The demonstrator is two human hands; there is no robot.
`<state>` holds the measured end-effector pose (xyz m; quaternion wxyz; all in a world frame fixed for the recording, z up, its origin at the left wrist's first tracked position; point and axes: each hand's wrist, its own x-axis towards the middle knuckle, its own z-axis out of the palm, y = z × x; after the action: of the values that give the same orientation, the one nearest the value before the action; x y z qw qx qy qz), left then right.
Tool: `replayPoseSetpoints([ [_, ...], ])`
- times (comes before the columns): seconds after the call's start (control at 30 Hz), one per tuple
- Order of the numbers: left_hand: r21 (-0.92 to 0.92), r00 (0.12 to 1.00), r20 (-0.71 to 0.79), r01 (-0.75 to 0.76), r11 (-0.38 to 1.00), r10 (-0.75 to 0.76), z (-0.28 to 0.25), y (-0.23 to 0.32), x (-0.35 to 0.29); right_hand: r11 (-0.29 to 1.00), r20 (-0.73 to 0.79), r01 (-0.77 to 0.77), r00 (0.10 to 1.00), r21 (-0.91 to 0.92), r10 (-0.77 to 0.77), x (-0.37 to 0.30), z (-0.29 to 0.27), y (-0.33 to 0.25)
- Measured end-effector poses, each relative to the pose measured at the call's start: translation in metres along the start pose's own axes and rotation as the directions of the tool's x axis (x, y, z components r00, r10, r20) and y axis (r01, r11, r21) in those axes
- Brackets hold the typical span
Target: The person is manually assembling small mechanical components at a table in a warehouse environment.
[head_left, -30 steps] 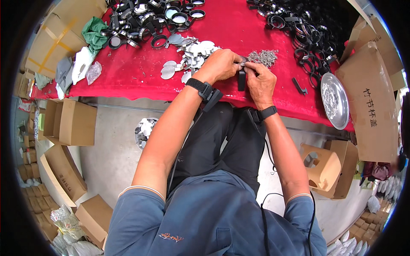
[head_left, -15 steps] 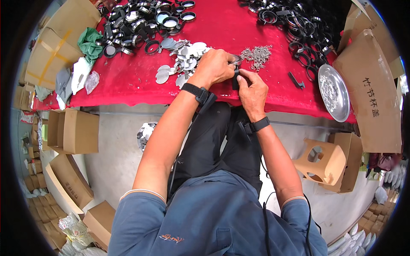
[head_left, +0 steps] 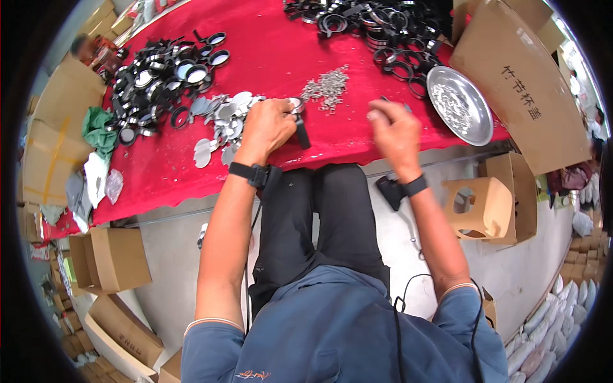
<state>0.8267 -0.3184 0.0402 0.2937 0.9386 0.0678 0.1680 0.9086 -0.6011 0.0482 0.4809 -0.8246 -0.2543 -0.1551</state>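
My left hand (head_left: pixel 271 127) is closed on a black ring-shaped lid (head_left: pixel 302 133) with a metal rim and a strap-like handle, over the table's front edge. The lid's handle points toward me. To the right, my right hand (head_left: pixel 397 138) is apart from the lid, slightly blurred, its fingers loosely bent and apart. Just beyond its fingers lies a small black handle piece (head_left: pixel 407 108), partly hidden by the hand. Flat silvery discs (head_left: pixel 227 113) lie in a heap beside my left hand. Small metal clips (head_left: pixel 325 88) are piled beyond the lid.
Black ring lids (head_left: pixel 156 80) are heaped at the left, and more black rings (head_left: pixel 399 38) at the far right. A round metal tray (head_left: pixel 469 131) of small metal parts stands at the right edge, next to a tall carton (head_left: pixel 520 83). A tan plastic stool (head_left: pixel 485 207) stands below.
My right hand has let go of the lid and moved right, to the small black handle piece. My left hand keeps the lid. The whole view has turned and shifted.
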Motion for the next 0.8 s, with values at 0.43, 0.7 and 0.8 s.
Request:
replayPoseSetpoints([
  [0.43, -0.082, 0.999, -0.010, 0.039, 0.996, -0.040, 0.007, 0.007, 0.006, 0.763, 0.346, -0.062, 0.865, -0.644, 0.362, 0.088, -0.185, 0.203],
  [0.7, -0.125, 0.991, 0.049, 0.130, 0.984, -0.125, 0.003, 0.018, 0.000, 0.718, 0.295, -0.002, 0.910, -0.696, 0.290, 0.083, -0.189, 0.214],
  [0.8, -0.107, 0.990, 0.068, 0.134, 0.985, -0.128, -0.001, 0.017, 0.001, 0.752, 0.207, -0.069, 0.942, -0.656, 0.266, 0.085, -0.193, 0.204],
])
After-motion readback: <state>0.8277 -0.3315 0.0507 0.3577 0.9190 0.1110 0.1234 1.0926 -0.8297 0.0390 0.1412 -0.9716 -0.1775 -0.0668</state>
